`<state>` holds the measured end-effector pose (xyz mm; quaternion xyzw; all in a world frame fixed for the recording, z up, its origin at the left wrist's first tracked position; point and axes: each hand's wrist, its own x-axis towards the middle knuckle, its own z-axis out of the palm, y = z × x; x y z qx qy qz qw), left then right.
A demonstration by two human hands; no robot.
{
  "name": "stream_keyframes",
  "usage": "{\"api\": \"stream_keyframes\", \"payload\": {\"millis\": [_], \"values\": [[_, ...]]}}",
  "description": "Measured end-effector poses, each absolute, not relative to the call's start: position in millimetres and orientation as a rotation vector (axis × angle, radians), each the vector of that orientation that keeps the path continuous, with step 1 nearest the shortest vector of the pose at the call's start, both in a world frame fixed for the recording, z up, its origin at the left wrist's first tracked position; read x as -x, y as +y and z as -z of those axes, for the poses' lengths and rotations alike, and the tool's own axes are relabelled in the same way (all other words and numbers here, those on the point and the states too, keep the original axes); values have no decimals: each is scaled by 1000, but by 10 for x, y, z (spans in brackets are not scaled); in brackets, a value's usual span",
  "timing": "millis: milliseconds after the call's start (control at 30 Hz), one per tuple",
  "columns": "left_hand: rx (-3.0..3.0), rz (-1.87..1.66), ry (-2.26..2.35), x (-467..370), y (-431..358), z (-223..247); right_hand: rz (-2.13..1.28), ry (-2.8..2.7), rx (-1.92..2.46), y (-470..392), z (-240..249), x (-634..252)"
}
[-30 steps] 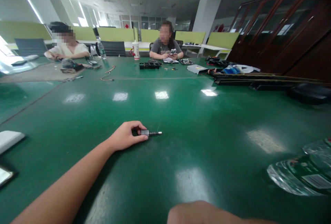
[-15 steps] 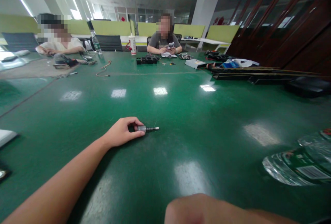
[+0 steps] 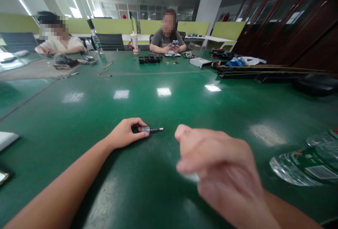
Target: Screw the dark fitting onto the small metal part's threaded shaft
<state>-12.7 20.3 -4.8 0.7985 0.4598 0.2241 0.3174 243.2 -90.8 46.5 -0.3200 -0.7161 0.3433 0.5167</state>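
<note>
On the green table my left hand rests on its side, thumb and forefinger pinched around a small grey cylinder with a ribbed black shaft and silver tip. The tip points right and the piece lies low, close to the tabletop. My right hand is in the air nearer to me, to the right of that tip and apart from it. Its fingers are curled in and slightly blurred. Whatever it may hold is hidden inside the curled fingers.
A large clear water bottle lies at the right. A white object is at the left edge. Across the green table sit two people, with a black device, a cord and a metal box before them.
My right hand has come up from the bottom edge, forward toward the tip of the grey cylinder. The left hand keeps its pinch in nearly the same place.
</note>
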Motion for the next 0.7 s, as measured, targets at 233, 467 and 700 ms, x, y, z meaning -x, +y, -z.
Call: {"api": "stream_keyframes", "payload": {"millis": [233, 467, 700], "values": [[-2119, -572, 1216, 112, 191, 38, -647, -1778, 1224, -42, -18, -2276], [-2141, -579, 1197, 118, 187, 45, -567, -2103, 1313, 5, 229, -2167], [-2150, -583, 1174, 141, 183, 80, -548, -2187, 1194, 64, 252, -2144]]}}
